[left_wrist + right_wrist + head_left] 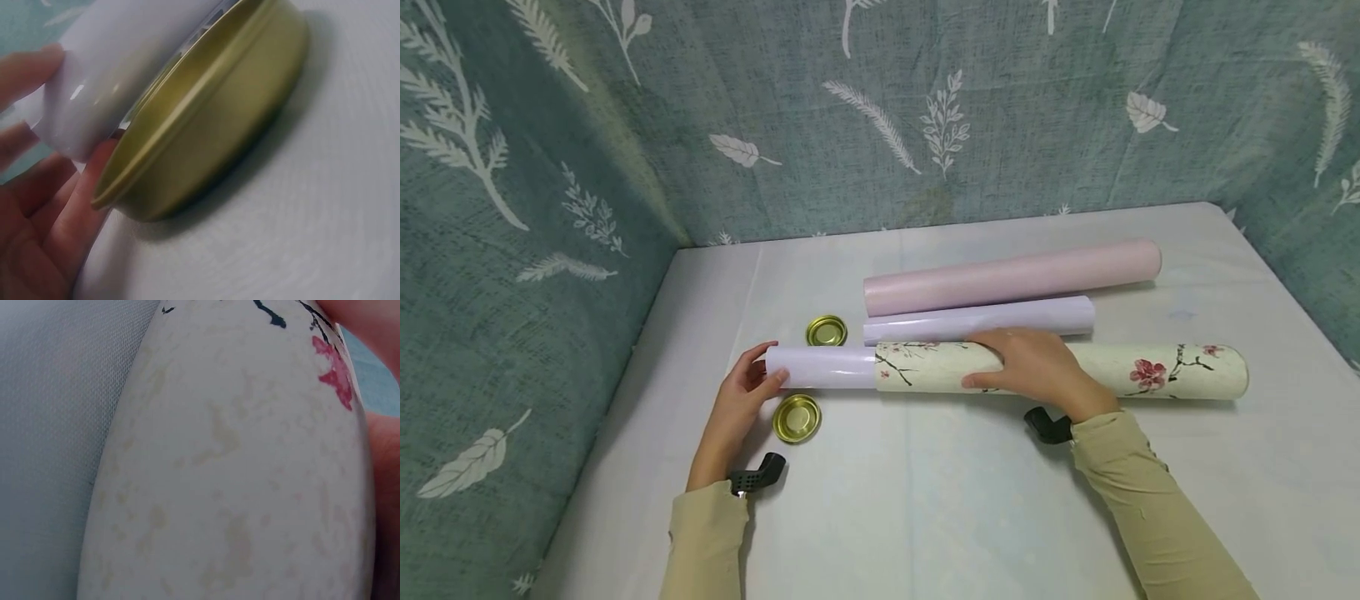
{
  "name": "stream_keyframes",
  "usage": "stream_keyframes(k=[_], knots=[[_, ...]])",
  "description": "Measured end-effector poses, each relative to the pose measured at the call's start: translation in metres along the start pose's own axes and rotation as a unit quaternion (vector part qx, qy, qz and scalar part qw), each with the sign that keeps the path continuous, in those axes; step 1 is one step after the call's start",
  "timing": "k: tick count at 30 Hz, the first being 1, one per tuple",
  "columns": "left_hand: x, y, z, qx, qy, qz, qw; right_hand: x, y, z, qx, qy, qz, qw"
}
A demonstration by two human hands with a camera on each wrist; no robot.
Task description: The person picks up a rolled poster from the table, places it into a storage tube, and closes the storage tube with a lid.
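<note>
A cream tube with a plum-blossom print lies across the table, and a glossy pale-lilac roll sticks out of its left end. My left hand holds the free end of that roll between thumb and fingers. Farther right, my right hand grips the printed tube from above, thumb on the near side. A shallow gold lid lies just below the roll; the left wrist view shows this gold lid close beside the fingers. Another gold lid sits behind the roll.
Behind the printed tube lie a second pale-lilac roll and a longer pink roll. A white cloth covers the table. Leaf-patterned green fabric hangs along the back and sides.
</note>
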State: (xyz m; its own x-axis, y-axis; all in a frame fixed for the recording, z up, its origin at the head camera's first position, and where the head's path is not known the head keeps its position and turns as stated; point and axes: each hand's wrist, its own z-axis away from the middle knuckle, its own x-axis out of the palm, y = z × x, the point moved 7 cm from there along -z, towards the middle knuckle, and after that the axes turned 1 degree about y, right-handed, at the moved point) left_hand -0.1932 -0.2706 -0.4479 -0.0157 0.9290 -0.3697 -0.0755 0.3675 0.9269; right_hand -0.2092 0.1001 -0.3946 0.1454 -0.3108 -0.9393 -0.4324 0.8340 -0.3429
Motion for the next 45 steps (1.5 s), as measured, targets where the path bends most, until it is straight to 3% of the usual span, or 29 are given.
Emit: stream_keyframes(k=[13, 25, 35, 45], knots=[[0.0008, -0.0017, 0.0025, -0.002, 0.003, -0.036, 0.9993, 0.0004, 0.0003, 0.0001, 0.003, 0.003, 0.0, 1.0], [0.003, -0.0001, 0.004, 0.003, -0.011, -0.03, 0.9995, 0.0018, 0.0, 0.001, -0.001, -0.003, 0.005, 1.0], [-0.0001, 0.0042, 0.0057, 0.03, 0.001, 0.02, 0.9994, 0.0018, -0.0015, 0.0003, -0.009, -0.002, 0.002, 1.0], [0.0019, 0.005, 0.006, 0.017, 0.004, 0.001, 0.9999, 0.0009, 0.0001, -0.001, -0.009, 0.001, 0.005, 0.9999]])
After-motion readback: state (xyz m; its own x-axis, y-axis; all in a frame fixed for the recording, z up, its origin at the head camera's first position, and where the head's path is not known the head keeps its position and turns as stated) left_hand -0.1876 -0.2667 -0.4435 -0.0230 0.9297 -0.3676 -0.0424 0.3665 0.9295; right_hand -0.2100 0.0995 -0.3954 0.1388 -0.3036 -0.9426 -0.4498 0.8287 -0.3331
